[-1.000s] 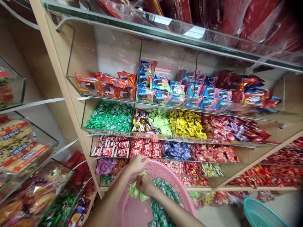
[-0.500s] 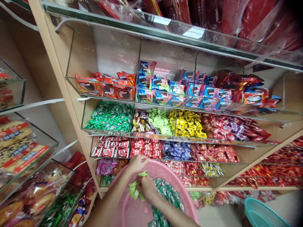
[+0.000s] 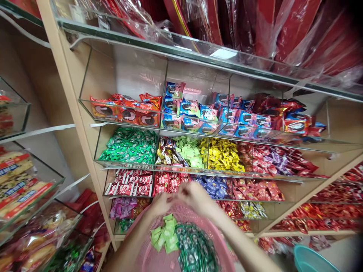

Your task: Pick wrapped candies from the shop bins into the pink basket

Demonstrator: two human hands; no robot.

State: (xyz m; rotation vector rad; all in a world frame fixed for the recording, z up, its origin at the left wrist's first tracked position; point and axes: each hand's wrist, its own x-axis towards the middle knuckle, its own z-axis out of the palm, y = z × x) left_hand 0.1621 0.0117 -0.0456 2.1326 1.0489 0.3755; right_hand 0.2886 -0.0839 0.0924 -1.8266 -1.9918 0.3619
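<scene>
A pink perforated plastic basket (image 3: 219, 230) stands low in front of me. Green-wrapped candies (image 3: 197, 247) fill its right side, and a small heap of light-green packets (image 3: 166, 233) lies loose beside them. My left hand (image 3: 162, 203) is at the basket's far-left rim, its fingers bent over the edge. My right hand (image 3: 194, 196) is just above the far rim, fingers curled, its tips close to the left fingertips. Anything inside the right fingers is hidden. Behind the hands are trays of red packets (image 3: 162, 183) and blue-wrapped candies (image 3: 214, 186).
Glass-fronted shelves hold green candies (image 3: 127, 145), light-green packets (image 3: 190, 151), yellow candies (image 3: 225, 155) and cookie packs (image 3: 190, 107). A wooden post (image 3: 68, 98) and protruding glass bins (image 3: 56, 185) are at left. A teal basin (image 3: 312, 258) sits at lower right.
My right hand has let go of the light-green packets, which now lie in the basket, and has risen to the far rim beside my left hand. The view has shifted slightly.
</scene>
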